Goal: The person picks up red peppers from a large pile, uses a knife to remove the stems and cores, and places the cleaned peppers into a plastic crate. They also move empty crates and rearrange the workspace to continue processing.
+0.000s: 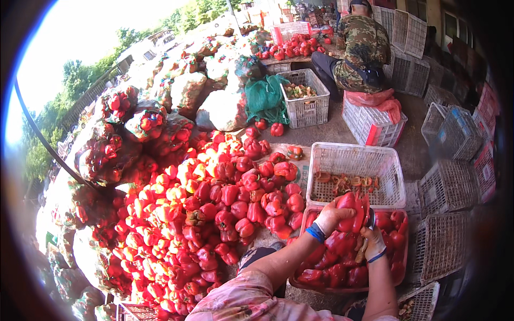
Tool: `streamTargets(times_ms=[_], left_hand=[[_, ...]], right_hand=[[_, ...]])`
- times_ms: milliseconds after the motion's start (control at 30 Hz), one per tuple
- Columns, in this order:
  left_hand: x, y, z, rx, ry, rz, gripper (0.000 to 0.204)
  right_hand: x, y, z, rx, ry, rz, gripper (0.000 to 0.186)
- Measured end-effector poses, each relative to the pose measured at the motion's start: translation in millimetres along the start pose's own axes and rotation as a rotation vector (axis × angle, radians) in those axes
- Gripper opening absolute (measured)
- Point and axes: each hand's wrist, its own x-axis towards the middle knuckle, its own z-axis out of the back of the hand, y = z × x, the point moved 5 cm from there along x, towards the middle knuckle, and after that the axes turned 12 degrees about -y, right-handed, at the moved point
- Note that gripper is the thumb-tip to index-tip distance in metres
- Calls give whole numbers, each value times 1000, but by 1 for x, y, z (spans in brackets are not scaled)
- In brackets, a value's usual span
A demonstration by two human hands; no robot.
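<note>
My left hand is closed round a red bell pepper, which looks cut open. Against the pepper's right side is the metal end of a knife-like coring tool; its pale handle shows below my right hand, which is wrapped round it. The tool's exact shape is partly hidden by my fingers. Both hands are above a red crate filled with red peppers. Directly beyond it stands a white crate with cores and scraps on its bottom.
A large heap of red peppers spreads to my left, with stuffed net sacks behind it. Stacked plastic crates line the right. Farther off, a person in camouflage sits beside a scrap-filled crate and a green net.
</note>
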Motion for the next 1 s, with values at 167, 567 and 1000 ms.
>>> streamTargets(times_ms=[167,567,1000], left_hand=[[-7,-8,-3,215,-36,-88,62],[-14,-11,-7,327,109,-95,69],[-32,13,-5,966,-526,-255,116]], right_hand=[[3,-5,2,18,-28,-38,80],[25,-40,2,30,-49,-1,44],[10,7,-10,-355,-660,413,32]])
